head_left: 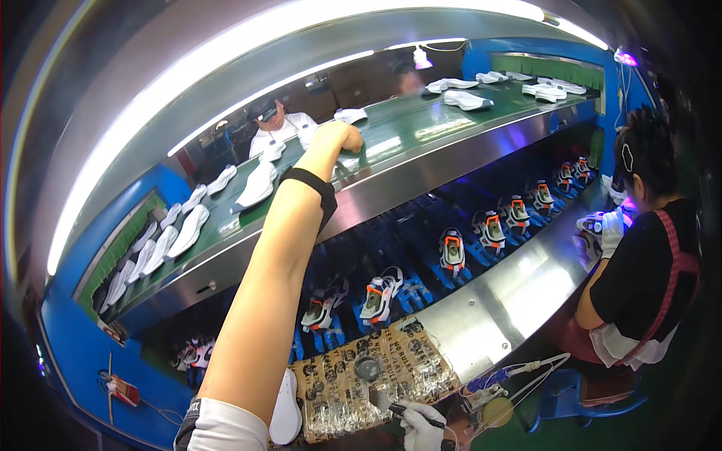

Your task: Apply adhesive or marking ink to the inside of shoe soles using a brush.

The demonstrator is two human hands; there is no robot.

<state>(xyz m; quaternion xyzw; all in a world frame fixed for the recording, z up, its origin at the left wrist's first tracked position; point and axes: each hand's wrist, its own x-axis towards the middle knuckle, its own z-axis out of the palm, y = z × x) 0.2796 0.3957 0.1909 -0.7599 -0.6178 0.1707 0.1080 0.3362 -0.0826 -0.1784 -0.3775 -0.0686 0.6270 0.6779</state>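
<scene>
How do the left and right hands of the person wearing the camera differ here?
The left hand looks bare, while the right hand wears a white glove. The left hand reaches far out to the green belt; the right hand is low, near the tape-covered mat. The right hand grips a black-handled tool; what the left hand holds, if anything, is unclear.

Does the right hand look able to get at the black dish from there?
Probably yes, at least with its brush: the right hand is close to the black dish, and nothing visible seems to block the way.
</scene>
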